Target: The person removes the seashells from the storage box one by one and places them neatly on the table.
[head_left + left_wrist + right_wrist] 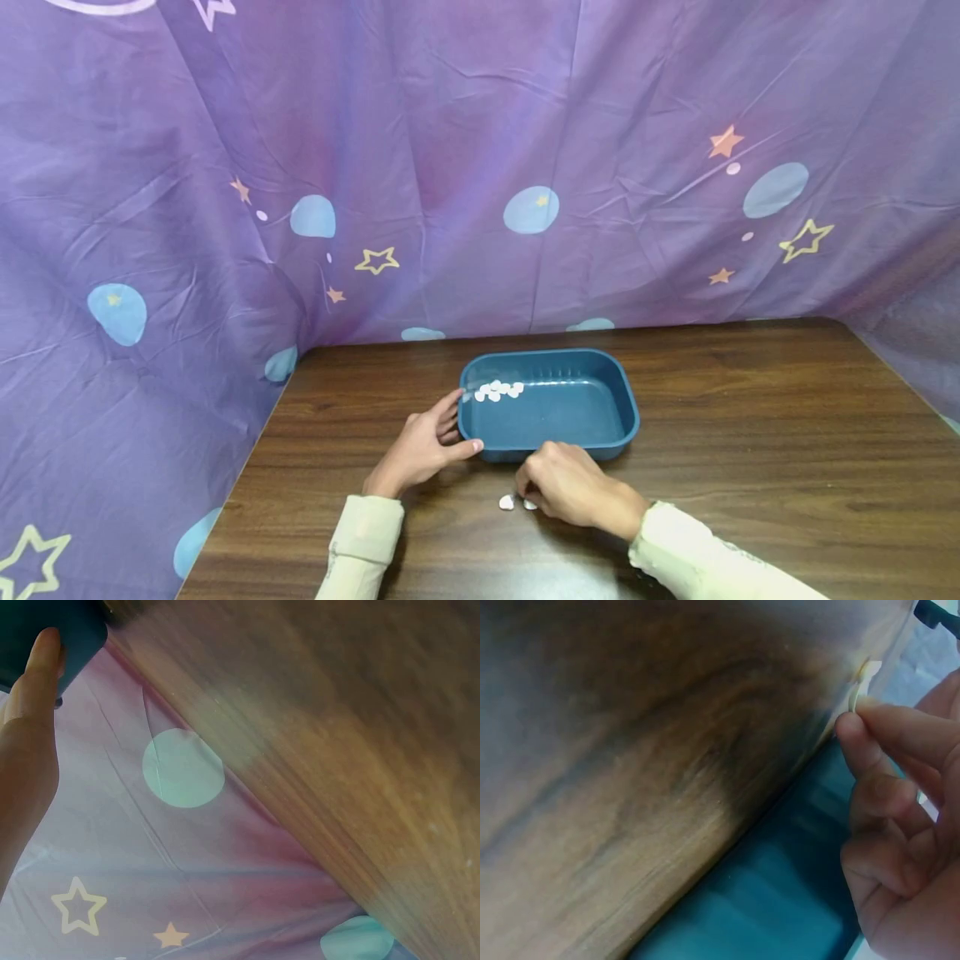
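A blue plastic tray (558,417) stands on the table with several small white flat pieces (495,392) gathered at its left end. My left hand (423,446) rests against the tray's left side, thumb by the near corner and fingers spread along the rim. In front of the tray, my right hand (570,487) is low over the table. Its thumb and forefinger pinch a thin white piece (853,697), seen edge-on in the right wrist view. One white piece (506,502) lies on the table left of that hand; another (529,504) shows partly beneath the fingers.
Brown wood-grain table (750,433) extends to both sides of the tray. A purple cloth (450,167) with stars and blue spots hangs behind the table and at its sides.
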The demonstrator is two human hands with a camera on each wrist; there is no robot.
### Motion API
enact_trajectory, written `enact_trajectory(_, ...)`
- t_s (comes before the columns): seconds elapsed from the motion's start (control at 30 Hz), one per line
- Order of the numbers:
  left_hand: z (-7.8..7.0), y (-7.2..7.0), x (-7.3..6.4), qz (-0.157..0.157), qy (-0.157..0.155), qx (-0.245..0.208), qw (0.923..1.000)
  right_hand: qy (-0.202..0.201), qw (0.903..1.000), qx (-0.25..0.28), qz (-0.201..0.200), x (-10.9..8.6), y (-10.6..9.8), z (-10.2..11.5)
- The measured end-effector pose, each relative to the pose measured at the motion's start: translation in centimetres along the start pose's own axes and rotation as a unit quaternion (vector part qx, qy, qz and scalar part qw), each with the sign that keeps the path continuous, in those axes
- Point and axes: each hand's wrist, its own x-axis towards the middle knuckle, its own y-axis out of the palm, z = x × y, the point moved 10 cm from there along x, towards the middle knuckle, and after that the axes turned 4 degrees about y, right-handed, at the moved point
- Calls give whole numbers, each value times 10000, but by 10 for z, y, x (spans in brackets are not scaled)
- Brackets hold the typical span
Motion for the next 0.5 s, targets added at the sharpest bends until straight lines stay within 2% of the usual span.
enact_trajectory(0.5,0,0,0,-37,-12,72,10000,220,9997,-106,-40,-1,8,-4)
